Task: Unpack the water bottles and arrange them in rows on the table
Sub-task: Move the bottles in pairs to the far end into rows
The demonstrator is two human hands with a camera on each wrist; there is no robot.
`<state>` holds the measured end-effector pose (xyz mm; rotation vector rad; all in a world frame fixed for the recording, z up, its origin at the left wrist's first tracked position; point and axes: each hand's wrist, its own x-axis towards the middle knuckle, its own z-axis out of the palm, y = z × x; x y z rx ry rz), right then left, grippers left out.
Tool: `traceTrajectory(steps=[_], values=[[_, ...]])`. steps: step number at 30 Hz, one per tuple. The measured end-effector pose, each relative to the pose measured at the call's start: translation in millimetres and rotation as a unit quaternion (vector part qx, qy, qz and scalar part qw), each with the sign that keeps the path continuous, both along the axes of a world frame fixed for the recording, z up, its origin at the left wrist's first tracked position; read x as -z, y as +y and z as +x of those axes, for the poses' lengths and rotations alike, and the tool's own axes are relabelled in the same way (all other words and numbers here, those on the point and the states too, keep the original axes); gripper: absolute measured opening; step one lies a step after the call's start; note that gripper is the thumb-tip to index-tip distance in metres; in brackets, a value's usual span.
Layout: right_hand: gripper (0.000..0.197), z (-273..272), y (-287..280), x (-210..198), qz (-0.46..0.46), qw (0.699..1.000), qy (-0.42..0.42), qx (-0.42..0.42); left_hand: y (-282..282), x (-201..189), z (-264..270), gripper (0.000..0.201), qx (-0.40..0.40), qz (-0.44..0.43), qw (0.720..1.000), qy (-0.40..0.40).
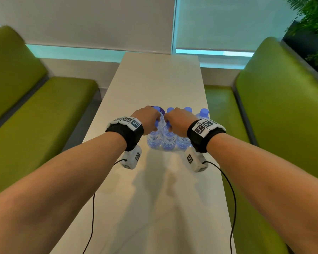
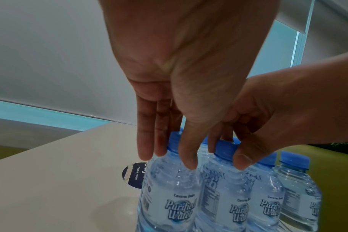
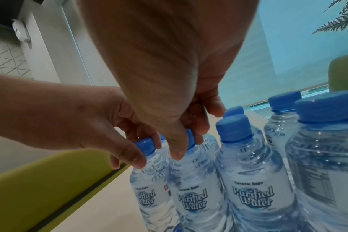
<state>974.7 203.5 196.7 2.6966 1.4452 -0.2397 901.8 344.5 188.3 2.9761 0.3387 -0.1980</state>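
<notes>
Several clear water bottles [image 1: 168, 140] with blue caps and "Purified Water" labels stand packed tightly together on the pale table [image 1: 154, 79]. My left hand [image 1: 155, 123] pinches the cap and neck of the front left bottle [image 2: 169, 188] between thumb and fingers. Right beside it, my right hand [image 1: 168, 123] grips the cap of the neighbouring bottle [image 3: 191, 180]. Both grips show close up in the wrist views. One more bottle [image 1: 203, 113] stands at the right end of the group. I cannot tell whether wrap covers the bottles.
Green padded benches [image 1: 35, 116] [image 1: 283, 107] run along both long sides of the narrow table. A round dark sticker [image 2: 133, 174] lies on the tabletop behind the bottles. A plant [image 1: 312, 24] stands at the far right. Black cables [image 1: 93, 217] trail from my wrists.
</notes>
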Motion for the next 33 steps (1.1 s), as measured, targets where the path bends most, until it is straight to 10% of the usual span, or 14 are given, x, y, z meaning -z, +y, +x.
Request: traceTrajectory(steps=[33], values=[[0.014,2.8,-1.7,3.6,0.020,1.000,-0.012,-0.006,1.0,3.9,-3.1,0.033,-0.003,-0.023,1.000,-0.014]])
